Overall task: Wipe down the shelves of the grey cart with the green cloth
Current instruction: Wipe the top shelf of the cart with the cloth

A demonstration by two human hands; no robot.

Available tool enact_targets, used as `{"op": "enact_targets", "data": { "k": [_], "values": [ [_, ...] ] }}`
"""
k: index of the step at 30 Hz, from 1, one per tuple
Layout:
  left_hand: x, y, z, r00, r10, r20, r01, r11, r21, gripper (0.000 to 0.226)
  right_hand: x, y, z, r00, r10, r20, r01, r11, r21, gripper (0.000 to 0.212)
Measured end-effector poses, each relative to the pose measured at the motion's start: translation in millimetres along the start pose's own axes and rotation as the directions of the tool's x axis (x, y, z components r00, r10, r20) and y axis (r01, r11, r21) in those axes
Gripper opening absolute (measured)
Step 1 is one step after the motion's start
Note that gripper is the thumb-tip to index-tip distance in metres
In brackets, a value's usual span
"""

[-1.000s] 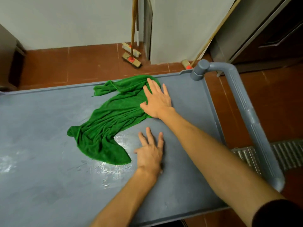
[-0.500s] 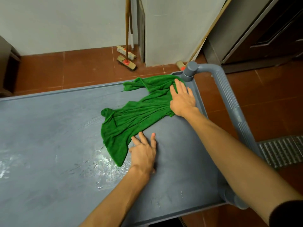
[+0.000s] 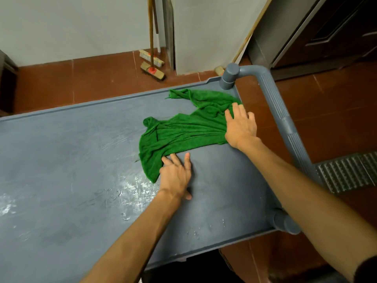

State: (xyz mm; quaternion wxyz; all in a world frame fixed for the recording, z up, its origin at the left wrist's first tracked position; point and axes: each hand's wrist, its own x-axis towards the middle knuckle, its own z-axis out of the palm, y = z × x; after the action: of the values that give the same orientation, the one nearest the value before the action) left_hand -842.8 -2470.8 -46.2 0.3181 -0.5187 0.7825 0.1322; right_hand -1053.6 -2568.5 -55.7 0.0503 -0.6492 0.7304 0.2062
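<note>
Pressing the green cloth (image 3: pixel 183 133) into the far right corner of the grey cart (image 3: pixel 71 160) with a flat, straight-fingered right hand (image 3: pixel 240 125) — touching its near edge with the flat left hand (image 3: pixel 176 176). Could easily bunch against the rim (image 3: pixel 204 82) — skipping those pale streaks (image 3: pixel 134 186).

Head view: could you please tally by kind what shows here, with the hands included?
Green cloth: 1
Grey cart: 1
Hands: 2, the left hand and the right hand
Long-handled brushes against the wall: 3
Floor grate: 1
Total: 8
</note>
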Motion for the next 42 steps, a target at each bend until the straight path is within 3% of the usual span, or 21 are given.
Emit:
{"op": "enact_targets", "data": {
  "k": [7, 18, 26, 35, 42],
  "values": [
    [-3, -3, -4, 1.0, 0.008, -0.027, -0.007, 1.0, 0.011, 0.136, -79, -7, 27, 0.996, 0.067, 0.066, -0.07, 0.997, 0.043, 0.08],
    [-8, -15, 13, 0.989, 0.042, -0.145, -0.05, 0.997, -0.055, 0.124, -179, -26, 39, 0.969, 0.206, 0.137, -0.219, 0.972, 0.084, 0.062],
    [-30, -22, 48, 0.922, 0.051, -0.383, -0.133, 0.972, -0.192, 0.076, -224, -44, 41, 0.968, 0.196, 0.157, -0.212, 0.973, 0.094, 0.042],
    [-28, -19, 47, 0.919, 0.077, -0.386, -0.132, 0.984, -0.118, 0.07, -243, -89, 41, 0.925, 0.254, 0.282, -0.336, 0.894, 0.297, 0.034],
    [-32, -23, 48, 0.918, 0.122, -0.377, -0.173, 0.979, -0.103, 0.066, -254, -124, 36, 0.96, 0.147, 0.237, -0.249, 0.835, 0.491, 0.037]
  ]
}}
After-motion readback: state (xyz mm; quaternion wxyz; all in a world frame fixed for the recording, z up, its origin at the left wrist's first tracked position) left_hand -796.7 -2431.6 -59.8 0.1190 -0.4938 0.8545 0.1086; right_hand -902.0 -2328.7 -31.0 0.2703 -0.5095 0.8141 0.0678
